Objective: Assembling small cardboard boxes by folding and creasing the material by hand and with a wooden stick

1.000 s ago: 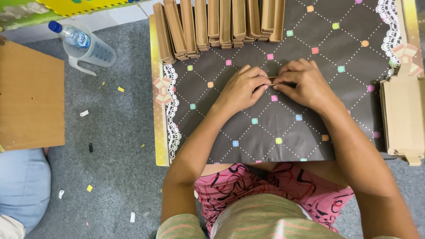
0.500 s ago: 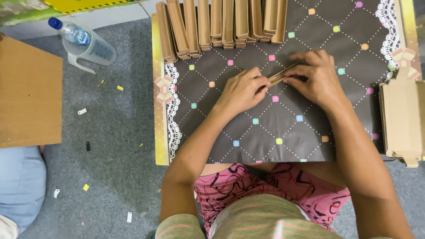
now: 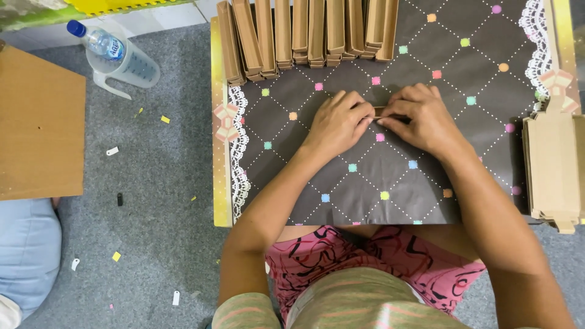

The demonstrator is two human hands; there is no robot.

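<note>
My left hand (image 3: 339,120) and my right hand (image 3: 421,116) meet over a low table covered with a dark cloth (image 3: 365,183) that has coloured dots and a lace border. Between the fingertips of both hands sits a small folded brown cardboard piece (image 3: 381,112), mostly hidden by the fingers. A row of several folded brown cardboard pieces (image 3: 304,33) stands along the table's far edge, just beyond my hands.
A flat stack of brown cardboard blanks (image 3: 553,167) lies at the table's right end. On the grey carpet to the left are a clear jug holding a water bottle (image 3: 116,58), a brown board (image 3: 36,128), a pale blue cushion (image 3: 24,256) and scattered paper scraps.
Both hands have closed back together over the small cardboard piece. Half a second ago the right hand was lifted slightly and the piece showed as a tilted strip.
</note>
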